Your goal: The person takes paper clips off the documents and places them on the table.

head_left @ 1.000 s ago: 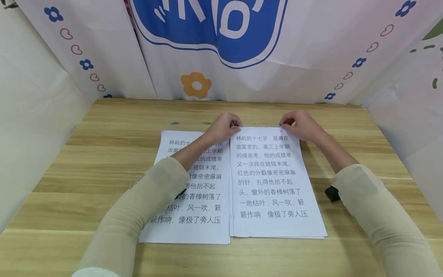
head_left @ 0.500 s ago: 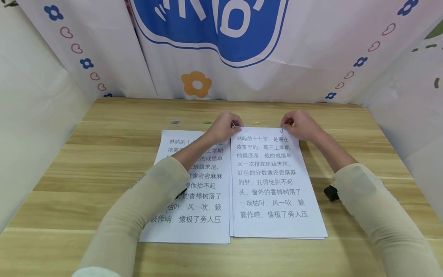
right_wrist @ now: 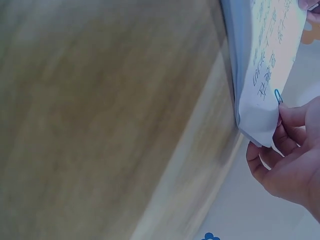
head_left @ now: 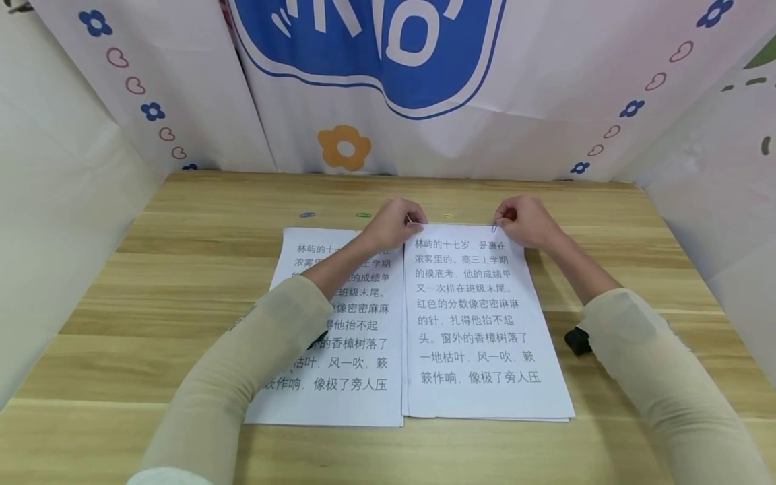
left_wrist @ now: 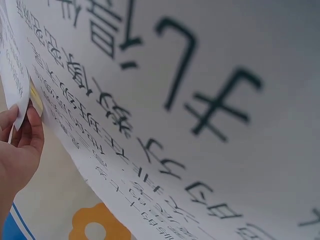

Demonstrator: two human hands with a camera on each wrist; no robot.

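Note:
Two stacks of printed paper lie side by side. At the top left corner of the right-hand paper stack [head_left: 469, 397], my left hand [head_left: 391, 223] pinches the sheets between thumb and fingers, also visible in the left wrist view. Near the opposite top corner, my right hand [head_left: 529, 222] pinches a blue paper clip [right_wrist: 278, 96], which overlaps the top edge of the sheets. In the right wrist view, the other fingers of this hand touch the paper's corner from behind. My left forearm crosses above the left-hand paper stack [head_left: 345, 404] and hides part of its text.
A blue paper clip [head_left: 307, 215], a green paper clip [head_left: 364, 215] and a yellow paper clip [head_left: 449, 216] lie in a row behind the stacks on the wooden table [head_left: 121, 303]. A white printed cloth [head_left: 461, 148] hangs along the back edge.
My right hand has shifted slightly to the right with the blue paper clip, its fingers a little more curled. The left hand keeps its place at the corner.

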